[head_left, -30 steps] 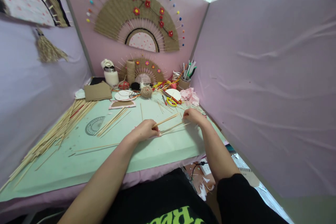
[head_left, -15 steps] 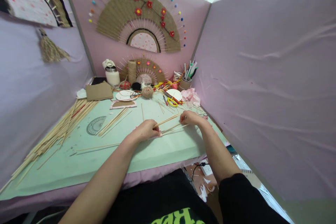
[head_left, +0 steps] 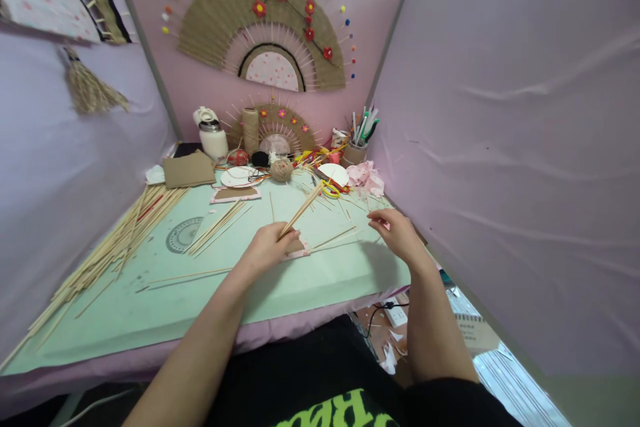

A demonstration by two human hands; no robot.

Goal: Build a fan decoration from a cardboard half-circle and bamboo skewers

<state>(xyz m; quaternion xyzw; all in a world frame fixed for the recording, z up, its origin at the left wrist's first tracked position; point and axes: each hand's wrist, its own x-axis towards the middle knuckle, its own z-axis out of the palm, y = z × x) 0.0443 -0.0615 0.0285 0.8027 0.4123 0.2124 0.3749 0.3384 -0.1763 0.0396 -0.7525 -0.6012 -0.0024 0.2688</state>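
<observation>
My left hand (head_left: 269,243) is closed round a few thin bamboo sticks (head_left: 304,208), which point up and away to the right. Under and beside that hand lies a small piece of cardboard with a pink edge (head_left: 299,250), partly covered by my fingers. Loose sticks (head_left: 334,237) lie on the table just right of it. My right hand (head_left: 393,232) hovers above the right side of the table, its fingers slightly apart and nothing visible in them. A further long stick (head_left: 193,276) lies left of my left wrist.
A large heap of bamboo sticks (head_left: 105,253) covers the left side, near a protractor (head_left: 185,235) and a smaller stick bundle (head_left: 217,227). Behind are a twine ball (head_left: 281,170), yellow scissors (head_left: 330,189), a pen pot (head_left: 355,153) and a jar (head_left: 214,141). Fabric-covered partitions (head_left: 500,147) enclose the table.
My right hand has let go of the sticks and moved right. The sticks in my left hand now tilt more steeply upward, and more of the pink-edged cardboard shows.
</observation>
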